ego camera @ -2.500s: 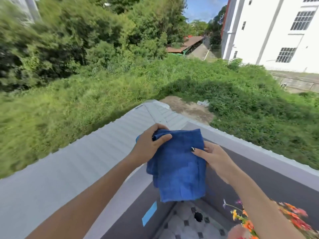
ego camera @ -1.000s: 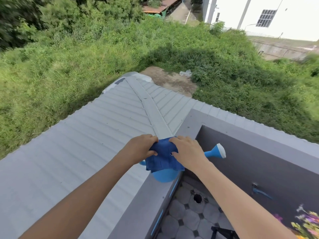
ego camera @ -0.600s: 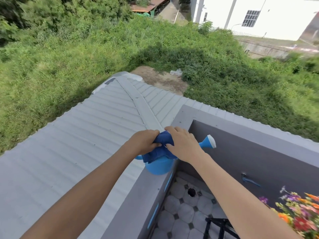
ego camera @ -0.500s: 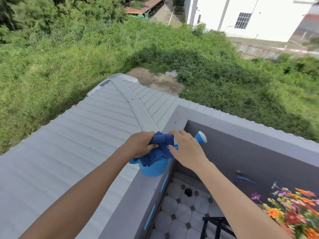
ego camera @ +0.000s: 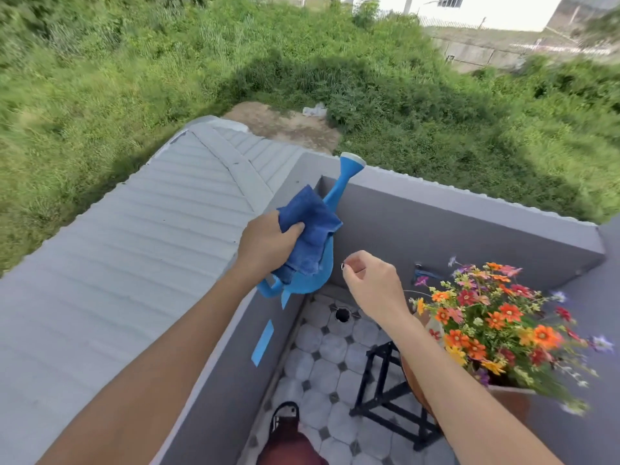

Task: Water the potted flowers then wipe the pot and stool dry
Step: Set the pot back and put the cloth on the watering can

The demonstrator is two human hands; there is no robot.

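My left hand grips a folded blue cloth pressed over the top of a blue watering can. The can is tilted over the parapet's inner edge, its spout pointing up and away. Whether the fingers also hold the can's handle is hidden by the cloth. My right hand hangs empty just right of the can, fingers loosely curled. Orange, red and purple potted flowers stand at the lower right in a brown pot. The pot sits on a black metal stool, partly hidden by my right forearm.
A grey parapet wall encloses a small tiled floor with a drain hole. A tap is fixed to the wall behind the flowers. A corrugated roof slopes away left. My shoe is below.
My right hand has let go of the cloth and dropped to the right. The can has tipped so its spout points up. My view has swung down and right, showing the flowers and stool.
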